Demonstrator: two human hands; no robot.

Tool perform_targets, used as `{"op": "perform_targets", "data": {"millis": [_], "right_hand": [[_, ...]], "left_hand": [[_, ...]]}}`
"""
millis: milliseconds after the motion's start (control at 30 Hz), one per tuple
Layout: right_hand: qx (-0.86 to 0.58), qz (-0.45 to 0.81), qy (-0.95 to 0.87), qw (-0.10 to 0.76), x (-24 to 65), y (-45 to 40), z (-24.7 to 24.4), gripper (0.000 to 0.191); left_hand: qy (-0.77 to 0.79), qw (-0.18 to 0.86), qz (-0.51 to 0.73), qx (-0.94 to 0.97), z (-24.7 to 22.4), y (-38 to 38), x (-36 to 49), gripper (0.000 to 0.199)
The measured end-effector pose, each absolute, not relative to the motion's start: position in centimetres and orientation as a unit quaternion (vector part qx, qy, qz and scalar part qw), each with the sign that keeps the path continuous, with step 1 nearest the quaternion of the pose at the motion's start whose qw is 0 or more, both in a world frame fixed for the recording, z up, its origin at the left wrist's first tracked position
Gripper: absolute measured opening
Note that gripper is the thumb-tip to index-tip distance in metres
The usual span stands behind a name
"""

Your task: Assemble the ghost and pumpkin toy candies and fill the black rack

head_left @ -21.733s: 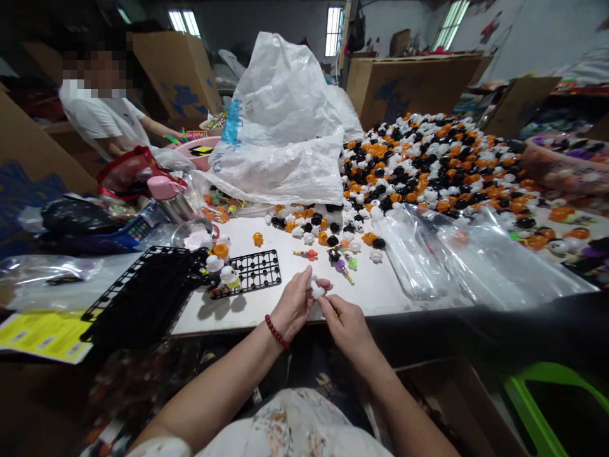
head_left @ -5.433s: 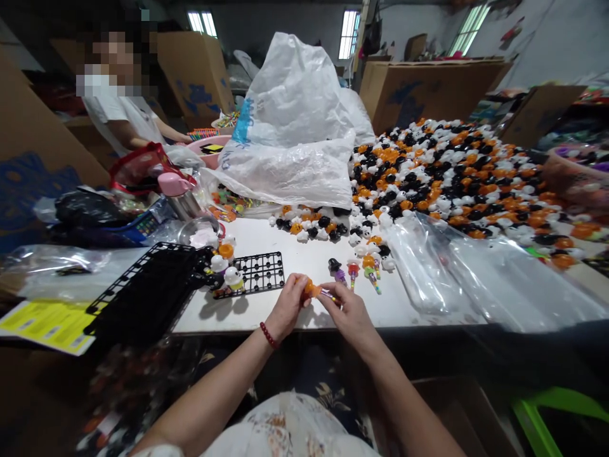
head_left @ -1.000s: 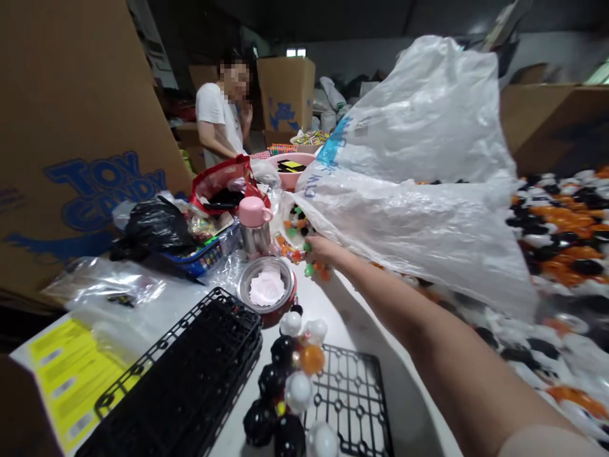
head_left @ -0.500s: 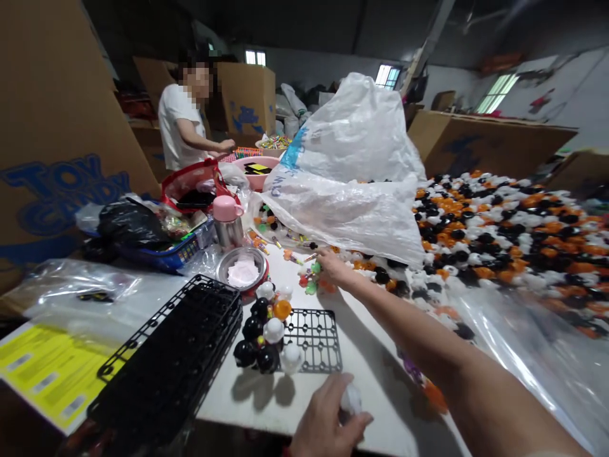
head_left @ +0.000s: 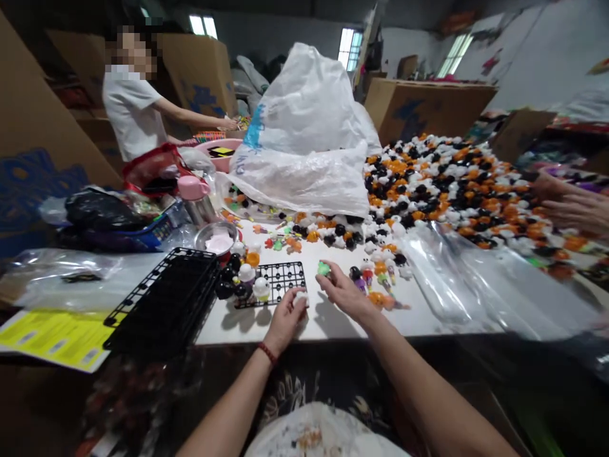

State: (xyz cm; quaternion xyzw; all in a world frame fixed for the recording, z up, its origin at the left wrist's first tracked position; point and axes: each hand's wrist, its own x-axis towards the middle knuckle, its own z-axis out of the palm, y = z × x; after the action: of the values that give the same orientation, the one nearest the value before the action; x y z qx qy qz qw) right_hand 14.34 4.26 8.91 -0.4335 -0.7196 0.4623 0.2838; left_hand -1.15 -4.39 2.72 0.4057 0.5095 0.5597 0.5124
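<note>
At the front of the white table, my left hand (head_left: 285, 317) is closed around a small white round toy piece (head_left: 301, 296), partly hidden by the fingers. It is at the near right corner of a black grid tray (head_left: 288, 274). Black, white and orange ball-headed toys (head_left: 247, 273) stand upright in the tray's left part. My right hand (head_left: 343, 293), just to the right of the tray, pinches a small green toy piece (head_left: 324, 268). Loose toys with purple and orange parts (head_left: 380, 299) lie beyond my right wrist.
A stack of black grid trays (head_left: 164, 304) lies at left near a metal bowl (head_left: 217, 238) and a pink-lidded flask (head_left: 196, 198). A big white sack (head_left: 304, 127) and a heap of toy pieces (head_left: 438, 184) are behind. Clear plastic bags (head_left: 442, 279) lie right. Another person (head_left: 130, 111) works at back left; another person's hand (head_left: 575, 203) shows far right.
My right hand has come back from the loose pieces near the sack with a green piece in it. My left hand has moved up to the tray's corner. The view has shifted right and down.
</note>
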Motion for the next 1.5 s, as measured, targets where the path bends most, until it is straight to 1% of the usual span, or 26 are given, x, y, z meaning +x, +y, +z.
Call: {"op": "perform_targets", "data": {"millis": [100, 233, 400, 533, 700, 867, 1000, 1200, 1300, 1400, 1500], "right_hand": [[-0.446, 0.503, -0.676, 0.302, 17.2, 0.3, 7.6, 0.055], [-0.439, 0.461, -0.703, 0.317, 19.4, -2.6, 7.2, 0.048], [-0.401, 0.405, -0.762, 0.308, 20.7, -3.9, 8.7, 0.032], [-0.389, 0.379, -0.784, 0.301, 21.2, -4.4, 9.5, 0.026], [-0.394, 0.377, -0.787, 0.288, 21.3, -4.6, 9.9, 0.020], [-0.425, 0.442, -0.742, 0.272, 21.2, -4.8, 10.4, 0.015], [-0.435, 0.461, -0.722, 0.277, 20.6, -4.9, 10.5, 0.015], [-0.422, 0.504, -0.697, 0.286, 19.0, -5.0, 8.7, 0.019], [-0.420, 0.536, -0.666, 0.304, 19.2, -4.3, 7.4, 0.023], [-0.454, 0.511, -0.648, 0.337, 20.3, -2.4, 6.1, 0.028], [-0.486, 0.417, -0.674, 0.369, 21.0, -0.1, 4.6, 0.032]], "left_hand": [[0.501, 0.517, 0.538, 0.439, 2.9, -4.4, -1.2, 0.049], [0.497, 0.534, 0.516, 0.449, 3.4, -5.0, -0.6, 0.045], [0.493, 0.555, 0.513, 0.432, 4.7, -6.3, 0.7, 0.032], [0.472, 0.566, 0.496, 0.458, 5.2, -7.2, 1.6, 0.030], [0.467, 0.548, 0.485, 0.497, 5.2, -7.4, 1.8, 0.030], [0.506, 0.513, 0.450, 0.528, 5.3, -7.4, 1.7, 0.031], [0.539, 0.480, 0.441, 0.534, 5.3, -7.4, 2.2, 0.036], [0.598, 0.412, 0.464, 0.507, 4.8, -7.8, 4.1, 0.044], [0.623, 0.385, 0.446, 0.514, 4.9, -7.3, 4.6, 0.045], [0.653, 0.316, 0.416, 0.548, 5.3, -4.9, 4.2, 0.041], [0.691, 0.230, 0.426, 0.537, 5.7, -0.3, 2.7, 0.026]]}}
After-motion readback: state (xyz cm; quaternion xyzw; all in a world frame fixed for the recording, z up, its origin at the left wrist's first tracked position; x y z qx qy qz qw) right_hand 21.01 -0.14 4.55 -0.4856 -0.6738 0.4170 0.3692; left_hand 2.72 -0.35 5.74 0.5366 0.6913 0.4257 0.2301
